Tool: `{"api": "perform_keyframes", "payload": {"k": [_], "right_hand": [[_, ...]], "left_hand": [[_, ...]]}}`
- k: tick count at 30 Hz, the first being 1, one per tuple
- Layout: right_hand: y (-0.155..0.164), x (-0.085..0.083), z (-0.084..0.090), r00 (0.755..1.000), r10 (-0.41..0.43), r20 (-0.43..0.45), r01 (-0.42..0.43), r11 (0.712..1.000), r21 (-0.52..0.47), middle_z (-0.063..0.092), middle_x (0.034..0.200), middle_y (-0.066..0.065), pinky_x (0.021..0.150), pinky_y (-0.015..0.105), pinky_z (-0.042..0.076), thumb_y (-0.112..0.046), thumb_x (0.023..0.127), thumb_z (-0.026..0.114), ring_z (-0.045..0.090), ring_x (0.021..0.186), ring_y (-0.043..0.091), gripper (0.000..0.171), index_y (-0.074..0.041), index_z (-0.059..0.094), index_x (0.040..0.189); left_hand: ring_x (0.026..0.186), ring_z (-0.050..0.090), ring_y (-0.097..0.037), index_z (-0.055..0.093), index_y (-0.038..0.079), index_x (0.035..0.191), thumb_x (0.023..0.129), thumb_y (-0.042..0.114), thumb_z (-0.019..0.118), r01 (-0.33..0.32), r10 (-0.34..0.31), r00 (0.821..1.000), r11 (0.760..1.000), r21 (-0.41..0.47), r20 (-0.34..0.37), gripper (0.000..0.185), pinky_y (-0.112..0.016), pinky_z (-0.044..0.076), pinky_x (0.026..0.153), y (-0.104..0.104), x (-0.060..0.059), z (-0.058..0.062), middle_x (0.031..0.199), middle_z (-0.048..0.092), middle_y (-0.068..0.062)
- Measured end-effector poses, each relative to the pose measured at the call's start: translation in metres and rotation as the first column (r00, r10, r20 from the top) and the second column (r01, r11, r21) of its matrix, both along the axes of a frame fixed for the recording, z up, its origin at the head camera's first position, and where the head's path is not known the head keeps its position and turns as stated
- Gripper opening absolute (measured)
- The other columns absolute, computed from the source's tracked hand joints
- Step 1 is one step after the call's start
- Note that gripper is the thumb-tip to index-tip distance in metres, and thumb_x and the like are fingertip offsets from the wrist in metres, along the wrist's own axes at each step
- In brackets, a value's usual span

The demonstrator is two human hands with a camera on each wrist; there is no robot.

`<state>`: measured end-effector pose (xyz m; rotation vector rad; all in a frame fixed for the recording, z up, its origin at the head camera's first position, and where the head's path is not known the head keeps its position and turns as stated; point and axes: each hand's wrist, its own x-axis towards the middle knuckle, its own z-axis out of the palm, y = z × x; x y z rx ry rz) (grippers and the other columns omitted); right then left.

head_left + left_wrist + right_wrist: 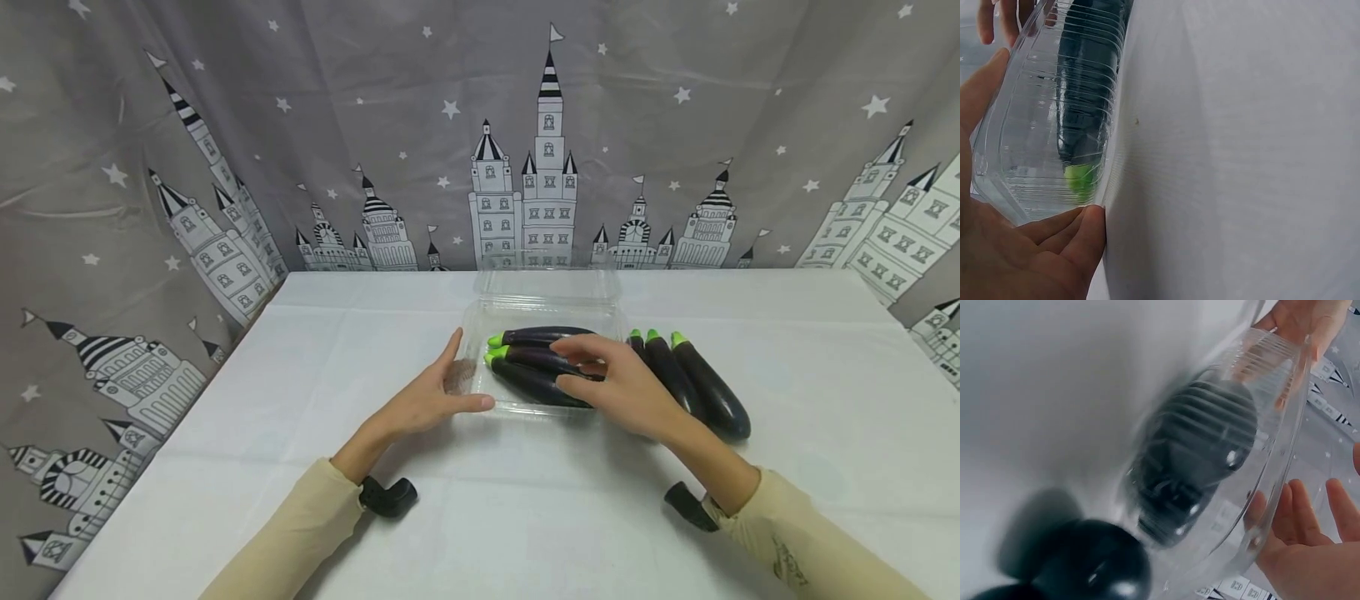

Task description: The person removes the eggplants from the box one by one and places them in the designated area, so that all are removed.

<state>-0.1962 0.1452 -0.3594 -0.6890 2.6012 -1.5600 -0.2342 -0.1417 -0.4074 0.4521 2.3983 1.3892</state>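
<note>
- My left hand (431,400) lay flat-fingered against the left end of the clear plastic container (480,321), thumb along its near corner, bracing it but gripping nothing.
- My right hand (622,385) hovered over the three eggplants in the container (536,337), fingers loosely spread. I could not tell whether the fingertips touched the top one.
- Three more eggplants (712,387) lay on the white tablecloth (300,375) just right of the container, close by my right wrist.
- The container looked thin and light. With only an open palm steadying it, I judged a push from the right could slide it across the cloth or buckle its wall.
- The eggplants were glossy and stacked. A careless press on the upper ones could have rolled them out of line or over the low rim.
- My right forearm sat near the loose eggplants, so a sweep sideways risked knocking them toward the table edge.
- The hinged lid (547,279) stood open behind. Bumping it might have tipped the whole container.
</note>
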Motion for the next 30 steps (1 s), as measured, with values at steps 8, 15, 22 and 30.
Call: {"api": "perform_keyframes", "payload": {"k": [8,15,22,30], "right_hand": [[-0.015,-0.011,0.002,0.996,0.004,0.094,-0.008,0.999,0.038,0.06,0.13,0.018,0.102,0.046,0.043,-0.01,0.09,0.068,0.054,0.12,0.032,0.042,0.002,0.061,0.129],[-0.019,-0.017,-0.01,0.997,0.05,0.062,-0.057,0.991,0.121,0.061,0.127,0.019,0.097,0.046,0.046,-0.009,0.09,0.068,0.057,0.114,0.033,0.041,0.005,0.061,0.128],[-0.021,-0.018,-0.013,0.999,0.044,0.028,-0.049,0.975,0.219,0.065,0.122,0.013,0.096,0.049,0.046,-0.012,0.089,0.07,0.059,0.115,0.029,0.04,-0.001,0.064,0.127],[-0.029,-0.018,-0.009,1.0,0.005,0.006,-0.007,0.943,0.333,0.067,0.121,0.01,0.09,0.047,0.048,-0.012,0.087,0.071,0.06,0.105,0.025,0.038,-0.008,0.068,0.124]], "left_hand": [[0.144,0.025,-0.034,-0.007,0.018,0.159,0.08,0.044,0.08,-0.01,0.01,1.0,1.0,-0.009,0.006,0.121,-0.053,0.02,0.115,0.001,-0.001,0.0,0.155,0.03,-0.023],[0.143,0.029,-0.033,-0.008,0.018,0.159,0.08,0.044,0.081,-0.01,0.01,1.0,1.0,0.005,0.019,0.121,-0.051,0.022,0.114,0.001,0.0,0.002,0.155,0.031,-0.022],[0.144,0.027,-0.031,-0.006,0.02,0.159,0.079,0.046,0.081,-0.018,0.018,1.0,1.0,-0.001,0.016,0.122,-0.05,0.02,0.115,0.001,0.002,0.003,0.155,0.032,-0.02],[0.144,0.026,-0.032,-0.006,0.019,0.159,0.079,0.047,0.081,-0.021,0.021,1.0,1.0,-0.018,0.008,0.121,-0.052,0.019,0.115,0.001,0.002,0.003,0.155,0.031,-0.021]]}}
